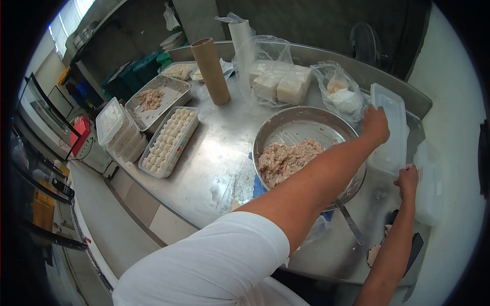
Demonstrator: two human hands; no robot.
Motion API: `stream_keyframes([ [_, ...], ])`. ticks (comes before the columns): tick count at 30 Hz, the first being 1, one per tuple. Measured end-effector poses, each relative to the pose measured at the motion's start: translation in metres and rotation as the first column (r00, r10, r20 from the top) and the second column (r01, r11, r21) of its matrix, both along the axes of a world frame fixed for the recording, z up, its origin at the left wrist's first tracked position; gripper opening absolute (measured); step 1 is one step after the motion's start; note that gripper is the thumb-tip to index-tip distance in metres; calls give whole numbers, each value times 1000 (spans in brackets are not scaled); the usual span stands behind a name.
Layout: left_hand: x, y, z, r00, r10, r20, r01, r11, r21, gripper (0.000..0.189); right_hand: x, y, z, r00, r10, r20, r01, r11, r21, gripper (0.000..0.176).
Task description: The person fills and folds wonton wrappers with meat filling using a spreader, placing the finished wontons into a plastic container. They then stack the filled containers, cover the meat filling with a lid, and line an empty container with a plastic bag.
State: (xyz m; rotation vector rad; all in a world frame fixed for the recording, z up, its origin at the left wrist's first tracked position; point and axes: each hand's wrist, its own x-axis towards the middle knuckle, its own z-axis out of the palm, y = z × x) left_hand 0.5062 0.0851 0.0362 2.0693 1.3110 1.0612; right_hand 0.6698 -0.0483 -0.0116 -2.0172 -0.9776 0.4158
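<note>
At the right side of the steel table, my left hand is closed on the left edge of a translucent rectangular plastic container. My right hand is at the container's near end, its fingers curled against the edge. Left of my hands is a wide round metal pan, holding a pinkish minced filling. My left forearm passes over the pan and hides part of it. A flat metal spatula leans out from the pan's near rim.
More translucent plastic containers stand against the right wall. Behind the pan are bagged white blocks, a bag with white contents and a cardboard tube. Leftward are a box of dumplings, a metal tray and stacked containers.
</note>
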Motion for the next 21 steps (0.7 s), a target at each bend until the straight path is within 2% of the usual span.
stream_keyframes([
  [1, -3, 4, 0, 1000, -1, -3, 1, 1000, -2, 45, 5, 1, -6, 1000, -1, -3, 1, 1000, -2, 12],
  [3, -4, 13, -7, 990, 62, 124, -45, 989, -142, 48, 16, 0, -20, 999, -5, -45, 5, 1000, -9, 12],
  [4, -1, 16, -8, 990, 58, 128, -40, 989, -141, 48, 23, 1, -25, 999, -9, -40, 9, 1000, -8, 12],
  [6, -2, 16, -8, 995, -99, -22, 88, 954, -286, 50, 24, -1, -28, 999, 2, -45, -2, 1000, 15, 13],
  [7, -1, 15, -8, 995, -98, -24, 87, 954, -285, 50, 25, 0, -29, 999, 3, -47, -2, 1000, 16, 13],
  [9, 3, 9, -8, 996, 78, 45, -64, 965, -254, 52, 20, -6, -21, 998, 21, -52, -18, 998, 68, 13],
  [13, 7, 25, -15, 988, 14, 151, 28, 963, -268, 50, 15, -10, -10, 1000, -20, -9, 21, 996, 91, 13],
  [15, 10, 21, -4, 967, 31, 253, 69, 924, -377, 51, 38, -4, -22, 938, -4, 346, -16, 998, 55, 12],
  [16, 8, 18, 3, 967, 30, 253, 69, 924, -376, 51, 44, -4, -26, 938, -5, 346, -16, 998, 56, 12],
  [18, -1, 8, 21, 932, -97, 348, 264, 841, -471, 51, 41, -7, -24, 915, 22, 404, -86, 986, 140, 20],
  [19, -1, 4, 27, 933, -97, 347, 264, 841, -472, 51, 36, -9, -21, 915, 22, 402, -85, 987, 140, 20],
  [21, -1, -2, 32, 951, -252, 179, 304, 873, -383, 55, 7, -17, 0, 997, -35, 70, 21, 980, 198, 33],
])
